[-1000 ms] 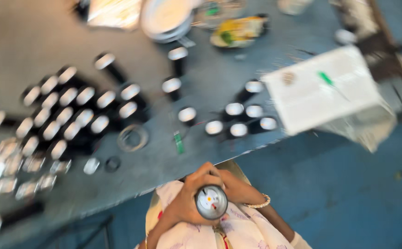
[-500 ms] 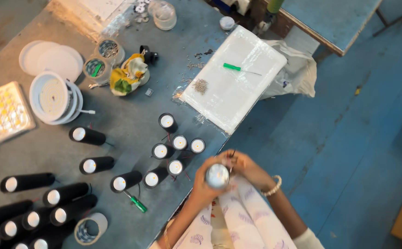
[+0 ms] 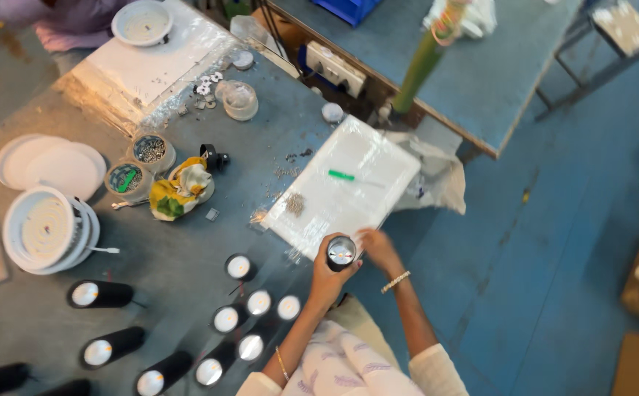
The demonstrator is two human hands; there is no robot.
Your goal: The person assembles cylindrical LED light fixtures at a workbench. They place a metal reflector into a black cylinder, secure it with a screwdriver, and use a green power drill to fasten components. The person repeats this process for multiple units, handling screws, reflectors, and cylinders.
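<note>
Grey worktable [image 3: 187,242], black cylinders [image 3: 107,293], blue floor [image 3: 539,242]

Black cylindrical lamp housing [image 3: 341,254]: looking like matt metal, its glossy lens glinting.
White flat board [image 3: 349,187]: lying wrapped in shiny plastic film.
Grey tabletop [image 3: 173,242]: appearing matt, scuffed.

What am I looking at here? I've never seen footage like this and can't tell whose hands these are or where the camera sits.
The camera sits on a person's head, looking down at their own two bare hands. The left hand grips a small black cylindrical lamp, its shiny end facing up. The right hand reaches to the white wrapped board, near a green pen. On the grey table lie more black cylindrical lamps, round white lamp covers and small tubs of screws.
</note>
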